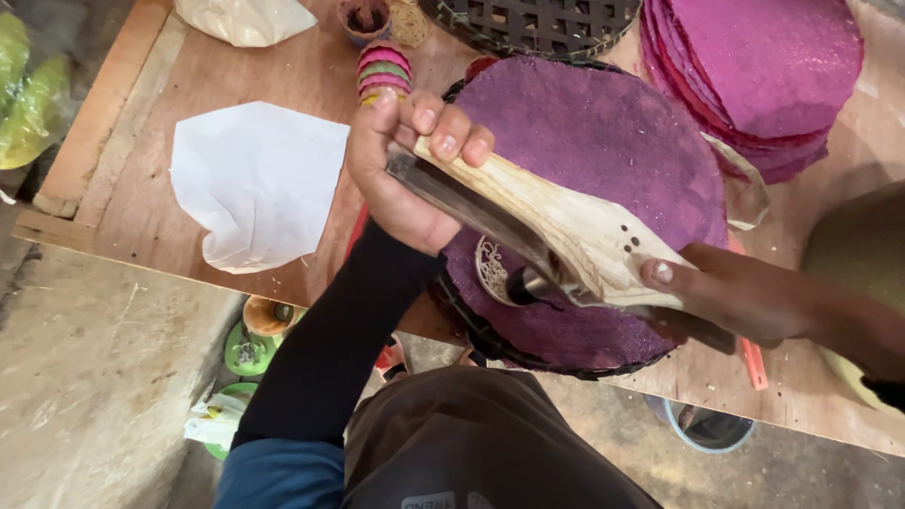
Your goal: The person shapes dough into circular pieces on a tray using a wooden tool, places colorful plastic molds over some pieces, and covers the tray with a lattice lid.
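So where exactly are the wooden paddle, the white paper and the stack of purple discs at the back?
wooden paddle (575, 231), head view, on the pale flat blade between the two hands.
white paper (259, 179), head view, on the middle of the sheet.
stack of purple discs (764, 61), head view, on the top disc's face.

A white plastic bag (247, 19), bulging and soft, lies at the far left end of the wooden table (151, 203), cut off by the top edge of the view. A crumpled yellow-green plastic bag (26, 94) sits on the ground at the far left, beside the table's end. No labels, signs or screens are in view
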